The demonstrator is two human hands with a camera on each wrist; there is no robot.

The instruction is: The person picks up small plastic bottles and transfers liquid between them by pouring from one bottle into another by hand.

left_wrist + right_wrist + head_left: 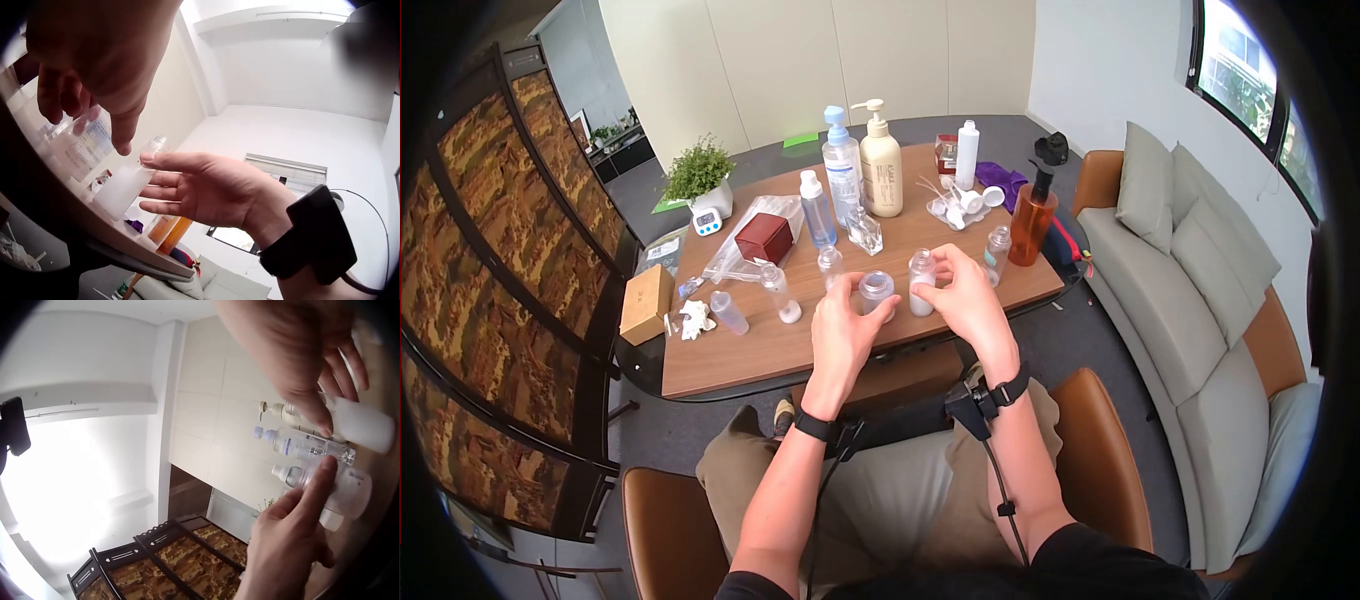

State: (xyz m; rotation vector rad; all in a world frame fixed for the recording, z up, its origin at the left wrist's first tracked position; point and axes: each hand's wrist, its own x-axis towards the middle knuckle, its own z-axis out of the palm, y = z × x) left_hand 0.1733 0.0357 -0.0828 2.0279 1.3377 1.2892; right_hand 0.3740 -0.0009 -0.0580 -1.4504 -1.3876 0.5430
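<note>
In the head view my left hand (843,325) holds a squat clear jar (877,284) at the table's near edge, thumb on the near side and fingers on the far side. Printing shows on the jar (351,490) in the right wrist view. Just right of it stands an upright small bottle (922,288) with white contents and an uncapped neck. My right hand (970,298) is around this bottle's upper part. Its thumb tip lies at the neck, while the other fingers stretch out fairly straight behind the bottle (122,190), as the left wrist view shows.
Small clear bottles (780,293) stand left of my hands, with another (996,255) to the right. Behind are a cream pump bottle (882,170), a blue-topped pump bottle (841,165) and a dark red box (764,238). An amber pump bottle (1032,225) stands far right.
</note>
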